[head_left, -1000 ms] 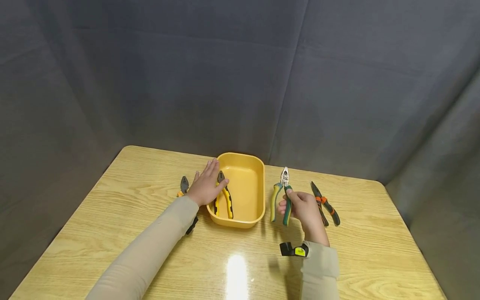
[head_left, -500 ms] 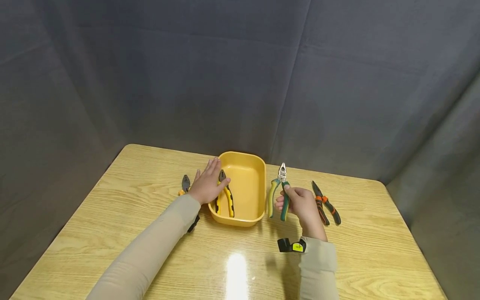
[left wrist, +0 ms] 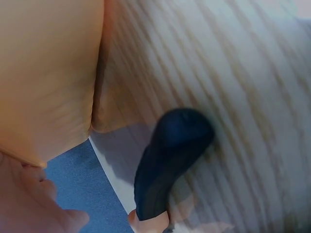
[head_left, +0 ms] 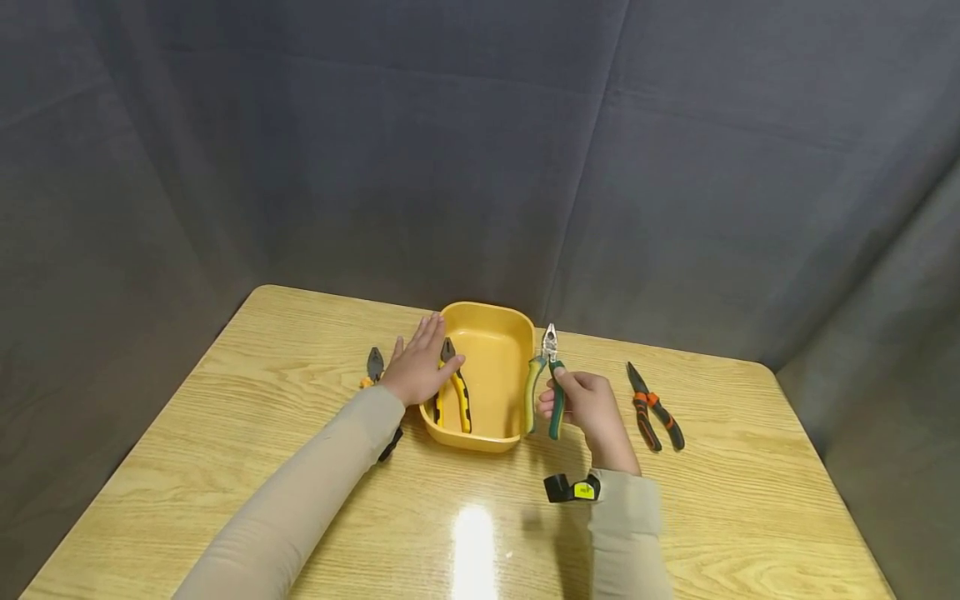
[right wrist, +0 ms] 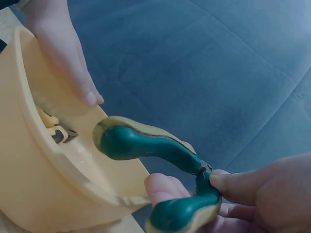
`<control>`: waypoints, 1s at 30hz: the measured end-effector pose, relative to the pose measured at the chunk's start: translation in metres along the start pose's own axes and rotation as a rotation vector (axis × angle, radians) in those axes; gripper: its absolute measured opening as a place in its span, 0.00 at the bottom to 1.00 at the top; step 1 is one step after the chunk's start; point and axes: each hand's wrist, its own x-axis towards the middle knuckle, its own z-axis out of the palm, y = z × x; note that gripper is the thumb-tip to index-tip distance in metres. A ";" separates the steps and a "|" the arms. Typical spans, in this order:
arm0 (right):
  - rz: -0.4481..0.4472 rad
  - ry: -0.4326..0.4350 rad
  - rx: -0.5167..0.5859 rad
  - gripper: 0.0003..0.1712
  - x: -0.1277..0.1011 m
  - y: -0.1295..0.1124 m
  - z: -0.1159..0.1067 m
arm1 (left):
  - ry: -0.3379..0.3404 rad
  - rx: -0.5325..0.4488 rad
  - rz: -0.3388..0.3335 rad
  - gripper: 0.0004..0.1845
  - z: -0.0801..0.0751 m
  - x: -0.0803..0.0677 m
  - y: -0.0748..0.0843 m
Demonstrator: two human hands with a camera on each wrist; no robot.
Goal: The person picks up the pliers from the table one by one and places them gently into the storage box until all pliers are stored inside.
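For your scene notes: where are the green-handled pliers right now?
In the head view, the green-handled pliers are held up in the right hand, just right of the yellow tray, with the orange-and-black pliers lying farther right.

Blurred close-ups and half-covered pliers

The left wrist view is smeared: a dark handle (left wrist: 170, 160) runs off the bottom edge, its tool unidentifiable. The left hand (head_left: 416, 369) covers most of the pliers (head_left: 372, 367) near the table's left edge. The green pliers (right wrist: 155, 170) lose their head behind the right hand (right wrist: 252, 194), itself cut by the frame's corner
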 end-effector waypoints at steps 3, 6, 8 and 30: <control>-0.006 -0.005 -0.003 0.26 0.002 0.000 0.004 | 0.001 -0.002 0.004 0.43 0.001 0.002 -0.002; -0.013 -0.012 -0.012 0.26 0.004 -0.001 0.008 | 0.001 -0.010 0.004 0.43 0.001 0.004 -0.002; -0.015 -0.014 -0.021 0.26 0.005 -0.002 0.010 | 0.001 -0.012 0.004 0.43 0.000 0.005 -0.002; -0.019 -0.026 0.005 0.25 0.011 -0.008 0.033 | -0.013 -0.016 0.002 0.44 0.000 0.002 0.000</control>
